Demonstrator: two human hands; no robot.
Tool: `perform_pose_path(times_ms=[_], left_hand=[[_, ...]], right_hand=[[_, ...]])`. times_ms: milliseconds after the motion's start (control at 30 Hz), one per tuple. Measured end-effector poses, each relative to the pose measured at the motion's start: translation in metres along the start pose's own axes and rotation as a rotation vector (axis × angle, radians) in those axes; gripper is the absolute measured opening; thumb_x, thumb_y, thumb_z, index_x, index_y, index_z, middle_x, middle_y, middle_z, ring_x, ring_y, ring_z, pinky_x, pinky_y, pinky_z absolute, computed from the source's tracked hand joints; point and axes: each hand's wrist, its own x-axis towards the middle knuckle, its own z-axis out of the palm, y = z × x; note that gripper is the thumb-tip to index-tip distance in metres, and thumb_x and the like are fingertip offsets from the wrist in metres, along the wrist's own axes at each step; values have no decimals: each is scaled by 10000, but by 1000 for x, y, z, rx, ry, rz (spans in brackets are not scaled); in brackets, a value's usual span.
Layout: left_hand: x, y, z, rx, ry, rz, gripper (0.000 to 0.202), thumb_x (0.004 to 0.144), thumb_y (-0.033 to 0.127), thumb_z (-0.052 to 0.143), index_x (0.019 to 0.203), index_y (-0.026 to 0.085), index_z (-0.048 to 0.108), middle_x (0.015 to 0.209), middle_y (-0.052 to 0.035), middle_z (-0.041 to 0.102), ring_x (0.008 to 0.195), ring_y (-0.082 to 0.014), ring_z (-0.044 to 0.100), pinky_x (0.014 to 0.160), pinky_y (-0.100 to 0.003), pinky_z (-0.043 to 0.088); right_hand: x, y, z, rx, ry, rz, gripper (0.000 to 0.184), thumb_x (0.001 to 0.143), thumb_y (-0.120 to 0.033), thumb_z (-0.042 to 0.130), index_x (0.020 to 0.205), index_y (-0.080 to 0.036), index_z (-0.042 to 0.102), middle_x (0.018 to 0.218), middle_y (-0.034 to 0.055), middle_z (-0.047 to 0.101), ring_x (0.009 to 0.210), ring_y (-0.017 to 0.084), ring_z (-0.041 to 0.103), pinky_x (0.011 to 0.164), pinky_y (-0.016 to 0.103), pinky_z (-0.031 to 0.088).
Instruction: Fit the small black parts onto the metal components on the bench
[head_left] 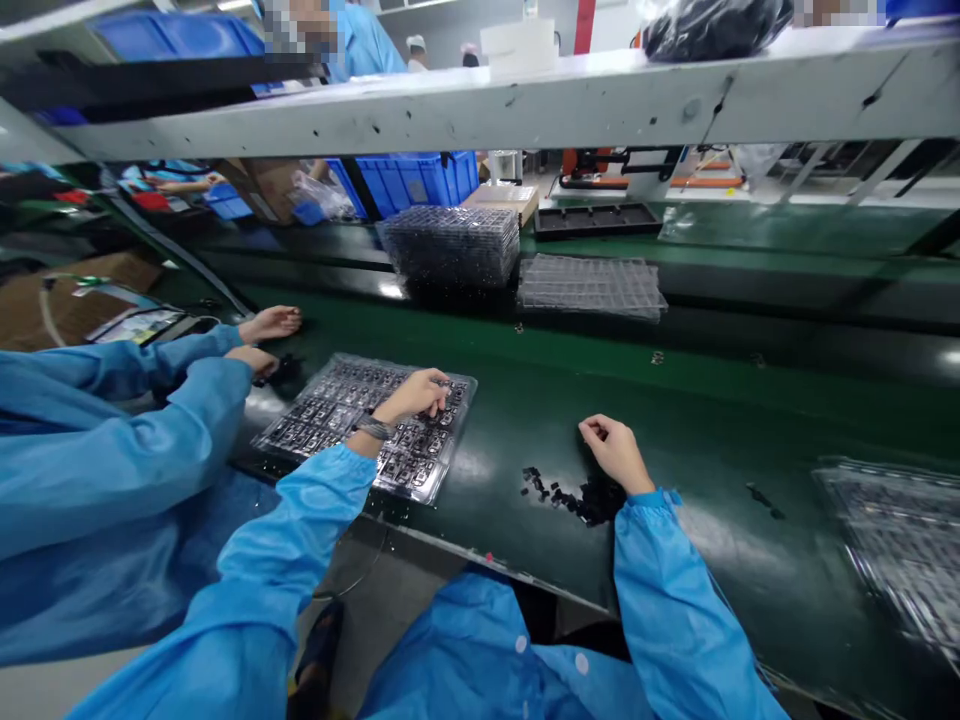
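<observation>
Left hand (415,395) was over the right side of a clear plastic tray (451,440), its fingers bent down to the small parts (409,470) set there in rows. You could not tell if those fingers were apart, together or pinching a part. A dark band (375,427) went around that wrist. The right hand (613,450) was just above the green tabletop (517,400) with its thumb and finger together — anything between them was too small to see. Right beside it lay a loose heap of little black pieces (596,500), between the tray and the wearer's right sleeve (675,580). The tray lay flat near the table's front edge, to the left of the heap. Another person's two hands, one farther back (271,323) and one nearer (253,358), were just past the tray's left side — a dark pile (286,372) was by them. Farther back stood a tall stack of clear trays (454,248), with a low stack of clear trays (592,285) to its right.
</observation>
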Motion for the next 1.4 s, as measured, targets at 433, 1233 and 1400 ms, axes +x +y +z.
perform_pose_path(times_ms=[433, 1233, 1400], left_hand=[[-65, -34, -115, -34, 181, -108, 358, 744, 433, 762, 884, 161, 577, 679, -34, 716, 464, -131, 580, 473, -236, 414], [-25, -66, -55, 350, 377, -37, 224, 675, 398, 738, 735, 202, 647, 691, -46, 709, 698, -223, 656, 671, -281, 482], [-1, -24, -46, 477, 404, 109, 205, 777, 404, 682, 764, 201, 661, 701, -37, 703, 686, -208, 641, 643, -268, 468]], right_hand=[[1, 8, 1, 7, -7, 34, 396, 838, -550, 528, 812, -193, 696, 700, 86, 712, 618, 229, 623, 638, 332, 446], [1, 6, 2, -6, 11, 21, 326, 876, -474, 528, 806, -201, 691, 704, 67, 701, 628, 218, 615, 638, 320, 433], [-3, -6, 1, -84, -208, -101, 172, 855, -361, 652, 826, -214, 736, 687, 31, 690, 696, 210, 609, 705, 311, 420]])
